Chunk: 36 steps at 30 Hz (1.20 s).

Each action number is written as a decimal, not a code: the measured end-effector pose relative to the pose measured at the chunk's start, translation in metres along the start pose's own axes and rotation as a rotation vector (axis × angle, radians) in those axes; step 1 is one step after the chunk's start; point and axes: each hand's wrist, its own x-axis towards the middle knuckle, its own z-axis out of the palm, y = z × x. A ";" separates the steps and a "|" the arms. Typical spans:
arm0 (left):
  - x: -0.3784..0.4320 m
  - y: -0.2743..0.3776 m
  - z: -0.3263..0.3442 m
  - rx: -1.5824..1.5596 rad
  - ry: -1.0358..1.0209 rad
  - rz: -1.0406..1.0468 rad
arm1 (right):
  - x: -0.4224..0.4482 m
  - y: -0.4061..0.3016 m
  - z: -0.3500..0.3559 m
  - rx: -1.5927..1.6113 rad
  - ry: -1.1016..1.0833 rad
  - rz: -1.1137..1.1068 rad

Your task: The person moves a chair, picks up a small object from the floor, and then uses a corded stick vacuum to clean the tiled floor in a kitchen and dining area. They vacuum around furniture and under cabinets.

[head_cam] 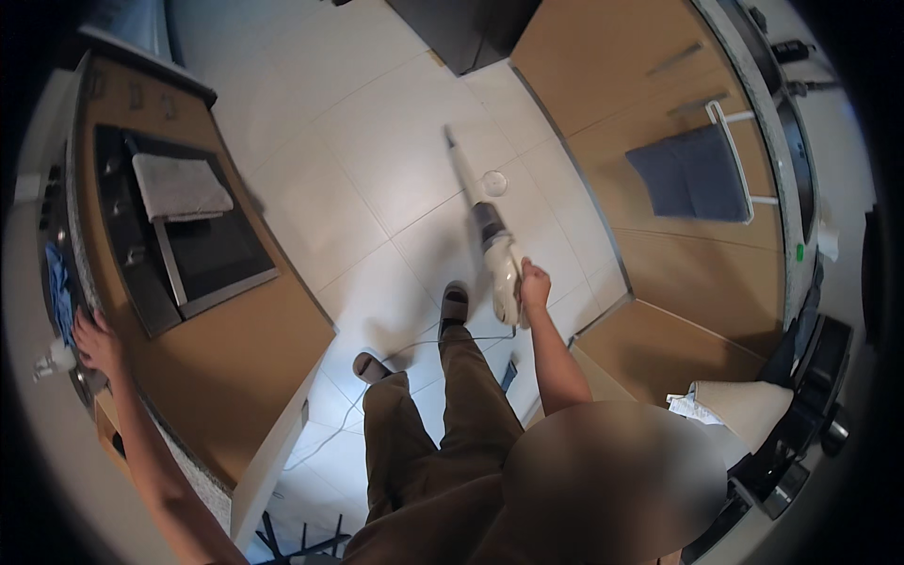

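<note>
My right hand [535, 284] grips the handle of a cream-coloured handheld vacuum cleaner [503, 272] with a dark transparent section. Its long narrow nozzle [462, 168] points away from me, low over the tiled floor [360, 205]. A thin power cord [417, 342] trails from the rear of the vacuum past my feet. Near the nozzle, a round translucent disc [495, 183] lies on the floor. Off to the left, my left hand [97, 342] rests at the stone counter edge [88, 275], fingers spread. Beside it are a blue cloth [59, 289] and a white bottle [55, 361].
A built-in oven [212, 244] with a grey towel [180, 187] is at left. Wooden cabinets [586, 78] line the right, where a blue towel [692, 173] hangs on a white rack. A dark appliance [470, 32] stands ahead; a black rack [300, 540] is behind my feet.
</note>
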 end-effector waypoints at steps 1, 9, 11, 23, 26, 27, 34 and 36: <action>0.000 0.002 -0.002 0.014 -0.005 0.008 | 0.014 -0.006 -0.003 0.024 0.058 -0.025; 0.000 -0.002 -0.007 0.063 -0.052 0.074 | 0.061 -0.052 0.037 -0.042 0.037 0.010; 0.005 0.001 -0.005 0.060 -0.032 0.100 | 0.072 -0.043 0.047 -0.079 0.051 -0.014; 0.000 0.000 -0.022 -0.006 -0.127 0.102 | 0.080 -0.118 0.081 0.356 0.198 0.130; 0.000 -0.002 -0.026 -0.046 -0.096 0.205 | 0.092 -0.145 0.104 0.370 0.224 0.107; -0.002 -0.001 -0.029 -0.023 -0.129 0.199 | 0.098 -0.149 0.113 0.385 0.225 0.108; 0.009 0.041 -0.070 -0.006 -0.077 0.317 | 0.162 -0.198 0.155 0.505 0.437 0.277; 0.009 0.051 -0.080 0.088 -0.010 0.311 | 0.165 -0.200 0.150 0.399 0.492 0.288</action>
